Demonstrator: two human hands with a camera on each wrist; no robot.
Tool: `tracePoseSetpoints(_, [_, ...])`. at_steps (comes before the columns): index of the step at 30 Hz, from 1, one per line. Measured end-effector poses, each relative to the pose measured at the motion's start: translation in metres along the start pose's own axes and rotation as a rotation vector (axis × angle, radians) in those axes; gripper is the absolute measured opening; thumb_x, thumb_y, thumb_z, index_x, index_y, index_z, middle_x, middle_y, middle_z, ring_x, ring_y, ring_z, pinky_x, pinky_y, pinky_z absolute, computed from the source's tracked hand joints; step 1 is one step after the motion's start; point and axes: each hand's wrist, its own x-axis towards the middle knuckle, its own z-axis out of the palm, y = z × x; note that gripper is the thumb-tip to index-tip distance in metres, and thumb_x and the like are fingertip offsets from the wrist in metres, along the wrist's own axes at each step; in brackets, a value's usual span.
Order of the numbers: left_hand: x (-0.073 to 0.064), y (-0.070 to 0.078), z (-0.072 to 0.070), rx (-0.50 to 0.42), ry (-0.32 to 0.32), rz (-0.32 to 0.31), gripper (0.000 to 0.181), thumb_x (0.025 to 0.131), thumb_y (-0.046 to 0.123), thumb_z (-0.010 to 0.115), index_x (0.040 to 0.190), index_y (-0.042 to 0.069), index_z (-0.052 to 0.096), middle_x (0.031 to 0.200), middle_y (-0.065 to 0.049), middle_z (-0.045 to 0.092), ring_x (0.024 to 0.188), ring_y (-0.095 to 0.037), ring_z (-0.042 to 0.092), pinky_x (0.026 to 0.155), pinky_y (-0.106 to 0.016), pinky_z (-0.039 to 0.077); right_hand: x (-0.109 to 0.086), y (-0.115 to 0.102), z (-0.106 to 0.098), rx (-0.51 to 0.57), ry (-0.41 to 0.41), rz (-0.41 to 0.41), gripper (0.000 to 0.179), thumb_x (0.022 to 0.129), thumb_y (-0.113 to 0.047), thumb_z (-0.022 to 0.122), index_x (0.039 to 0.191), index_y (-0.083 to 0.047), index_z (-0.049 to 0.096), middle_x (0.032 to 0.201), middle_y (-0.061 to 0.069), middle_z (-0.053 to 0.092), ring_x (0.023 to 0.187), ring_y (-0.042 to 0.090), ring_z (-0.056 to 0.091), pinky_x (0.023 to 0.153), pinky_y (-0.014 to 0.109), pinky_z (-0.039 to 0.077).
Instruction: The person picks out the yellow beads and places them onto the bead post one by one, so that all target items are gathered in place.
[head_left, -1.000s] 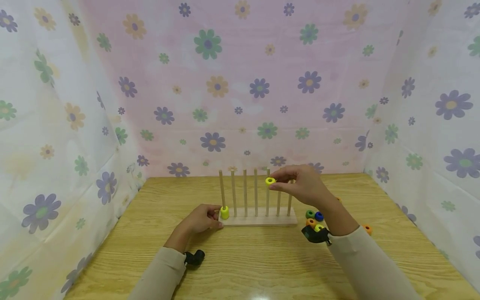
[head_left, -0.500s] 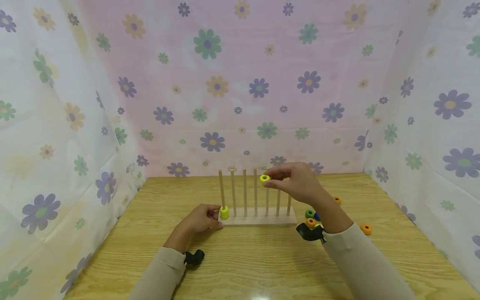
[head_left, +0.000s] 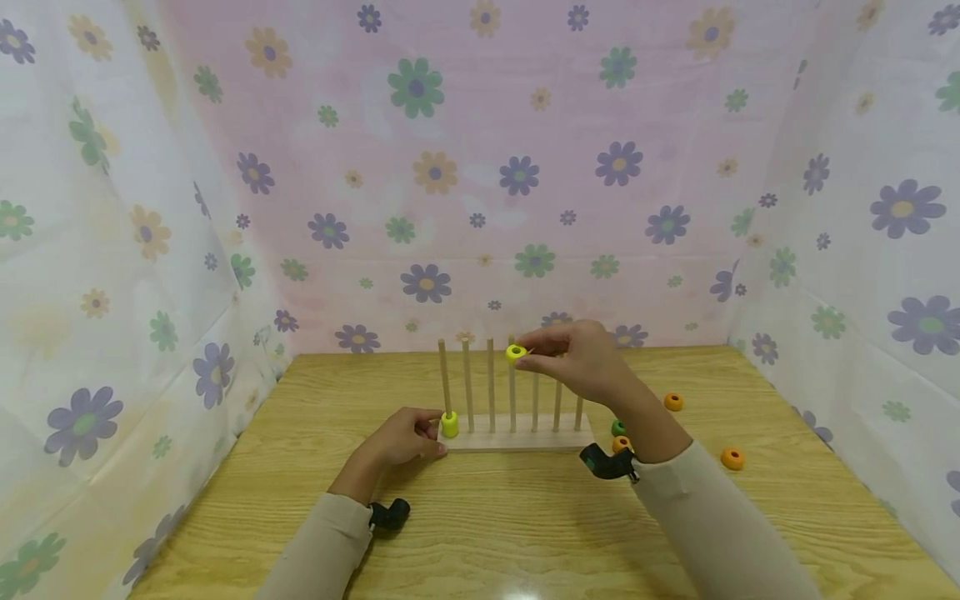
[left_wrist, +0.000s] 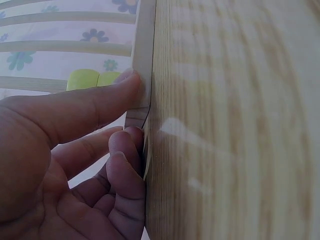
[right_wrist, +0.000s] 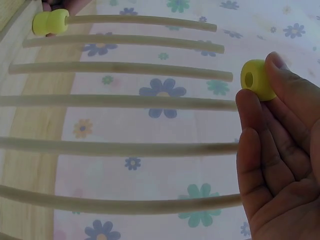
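Flower-printed cloth (head_left: 480, 125) hangs behind a wood-grain table (head_left: 480, 533), on which stands a wooden rack (head_left: 513, 396) of upright pegs (head_left: 491, 385). At the rack's nine o'clock end the left hand (head_left: 401, 437) grips the base (head_left: 517, 442) between thumb and fingers, beside two stacked yellow beads (head_left: 449, 426) on the end peg (head_left: 445, 379). The right hand (head_left: 588, 360) pinches another yellow bead (right_wrist: 261, 80) between thumb and fingertip at twelve o'clock, near the peg tops. Orange beads (head_left: 732, 463) and a green bead (head_left: 618, 428) lie toward three o'clock.
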Motion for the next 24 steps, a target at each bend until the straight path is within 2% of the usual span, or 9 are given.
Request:
tracePoseSetpoints(9, [0.001, 0.001, 0.0, 0.02, 0.001, -0.001, 0.07, 0.089, 0.011, 0.082, 0.151, 0.001, 0.052, 0.098, -0.007, 0.064, 0.08, -0.018, 0.054, 0.063, -0.027, 0.046, 0.007, -0.009, 0.007, 0.046, -0.017, 0.023, 0.03, 0.09, -0.044, 0.08, 0.116, -0.029, 0.079, 0.107, -0.009, 0.078, 0.09, 0.004, 0.074, 0.079, 0.03, 0.061])
tracePoseSetpoints(16, [0.002, 0.0, -0.001, 0.015, -0.004, 0.003, 0.07, 0.09, 0.011, 0.082, 0.151, 0.001, 0.051, 0.098, -0.007, 0.064, 0.08, -0.018, 0.054, 0.062, -0.027, 0.046, 0.014, -0.014, 0.015, 0.1, -0.044, 0.047, 0.026, 0.09, -0.037, 0.081, 0.114, -0.028, 0.08, 0.101, -0.008, 0.078, 0.086, 0.007, 0.076, 0.075, 0.029, 0.061])
tracePoseSetpoints(24, [0.001, -0.001, -0.001, 0.003, -0.01, 0.003, 0.07, 0.089, 0.011, 0.082, 0.151, 0.002, 0.052, 0.096, -0.008, 0.063, 0.077, -0.018, 0.053, 0.06, -0.028, 0.044, 0.02, -0.018, 0.024, 0.044, -0.02, 0.015, 0.026, 0.091, -0.039, 0.08, 0.114, -0.028, 0.081, 0.095, -0.006, 0.079, 0.079, 0.005, 0.075, 0.071, 0.033, 0.06])
